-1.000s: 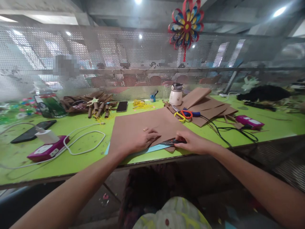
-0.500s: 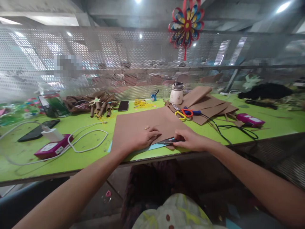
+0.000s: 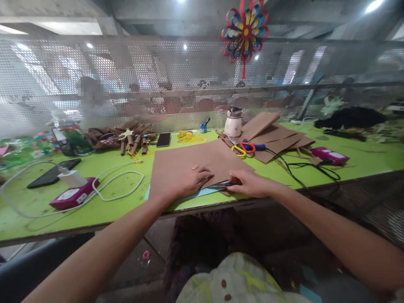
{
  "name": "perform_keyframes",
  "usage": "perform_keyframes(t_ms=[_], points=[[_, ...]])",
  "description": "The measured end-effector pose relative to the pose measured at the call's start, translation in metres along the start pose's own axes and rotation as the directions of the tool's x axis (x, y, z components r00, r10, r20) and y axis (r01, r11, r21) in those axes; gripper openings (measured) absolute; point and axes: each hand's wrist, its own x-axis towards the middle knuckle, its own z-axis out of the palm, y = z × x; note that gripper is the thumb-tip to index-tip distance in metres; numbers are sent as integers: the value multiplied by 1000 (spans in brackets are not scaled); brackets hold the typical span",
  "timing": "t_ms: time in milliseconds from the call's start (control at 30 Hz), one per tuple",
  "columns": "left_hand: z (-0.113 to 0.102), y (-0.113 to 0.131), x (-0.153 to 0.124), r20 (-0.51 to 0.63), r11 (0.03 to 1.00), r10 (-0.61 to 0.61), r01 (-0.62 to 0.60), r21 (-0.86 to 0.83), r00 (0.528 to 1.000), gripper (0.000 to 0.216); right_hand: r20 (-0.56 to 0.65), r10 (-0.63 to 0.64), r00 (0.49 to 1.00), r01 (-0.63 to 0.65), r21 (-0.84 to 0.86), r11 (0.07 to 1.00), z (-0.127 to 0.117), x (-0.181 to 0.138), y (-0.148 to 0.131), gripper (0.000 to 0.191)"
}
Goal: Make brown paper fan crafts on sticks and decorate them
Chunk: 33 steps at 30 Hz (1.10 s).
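Observation:
A large brown paper sheet [image 3: 186, 166] lies on the green table [image 3: 94, 202] over a light blue mat [image 3: 205, 193]. My left hand [image 3: 186, 180] rests flat on the sheet near its front edge, fingers spread, a ring on one finger. My right hand [image 3: 249, 184] is closed on a dark cutting tool [image 3: 222, 184] whose tip lies at the sheet's front right edge, pointing toward my left fingers.
Scissors with yellow, red and blue handles [image 3: 245, 148] lie on a stack of brown paper [image 3: 274, 139]. A white jar [image 3: 232, 123], a phone [image 3: 163, 139], rolled brown tubes [image 3: 132, 141], pink boxes [image 3: 74, 195] [image 3: 330, 155] and cables [image 3: 120, 185] lie around. Mesh fence [image 3: 158, 80] stands behind.
Both hands hold nearly the same place on the sheet; my right hand with the tool has edged slightly left. The view has shifted a little.

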Motion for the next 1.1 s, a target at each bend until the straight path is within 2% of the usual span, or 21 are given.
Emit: perform_keyframes(t_ms=[233,467,600,733,933,1100], points=[[2,-4,0,-14,1000,7,-7,-18,1000,35,11,-5,1000,4,13,1000,1,3,-5,17],[-2,-3,-1,21,999,3,-2,-37,1000,36,12,-5,1000,5,10,1000,-1,4,-5,19],[0,-5,1,-13,997,0,-1,-73,1000,35,31,-6,999,5,34,999,0,8,-3,19],[3,-11,3,-76,989,-44,33,-146,996,34,47,6,999,-9,48,999,-4,7,-1,20],[3,-21,2,-45,956,-99,83,-281,994,29,36,30,999,-33,66,997,-3,9,-2,19],[3,-20,1,-69,949,-139,113,-296,988,27,21,7,1000,-8,57,998,4,17,-10,19]])
